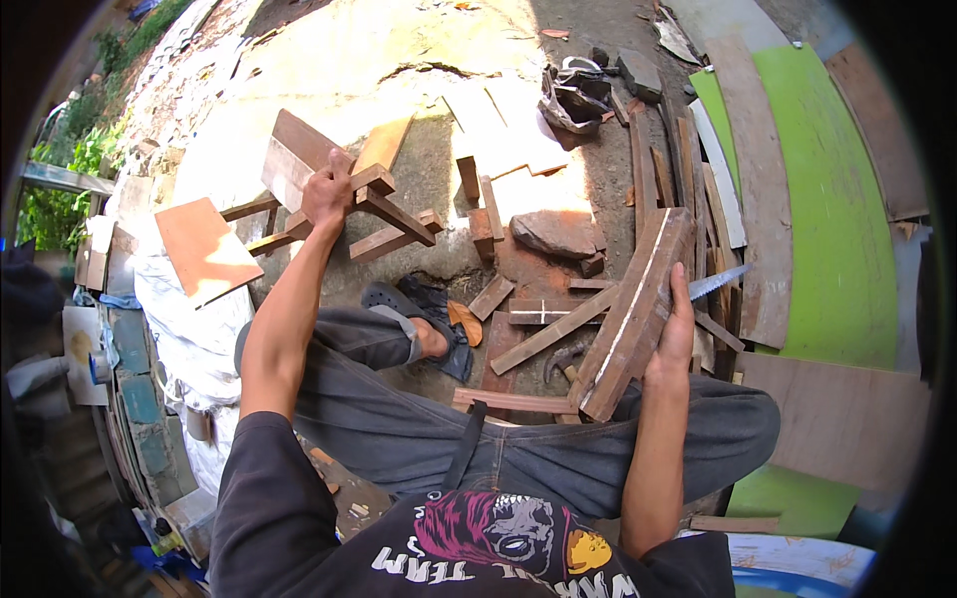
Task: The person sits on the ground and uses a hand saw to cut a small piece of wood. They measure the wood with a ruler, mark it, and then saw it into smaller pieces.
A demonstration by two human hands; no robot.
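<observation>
My left hand (327, 196) is out at the far left, its fingers closed round a piece of wood (373, 180) among crossing wooden sticks. Whether those sticks are joined is unclear. A brown board (295, 149) stands just behind this hand, and an orange-brown board (384, 146) lies beyond it. On the right, my right hand (676, 327) grips the side of a thick brown wooden beam (638, 309) with a white line along it. The beam leans at a slant above my right thigh, some fingers hidden behind it. A handsaw blade (720, 282) pokes out past the beam.
A claw hammer (566, 363) lies near the beam's lower end, among wooden offcuts (553, 329). Farther off are a large stone (554, 235) and a dark bag (575, 102). Green panels (827, 209) and long planks line the right; white sacks (184, 329) stand left.
</observation>
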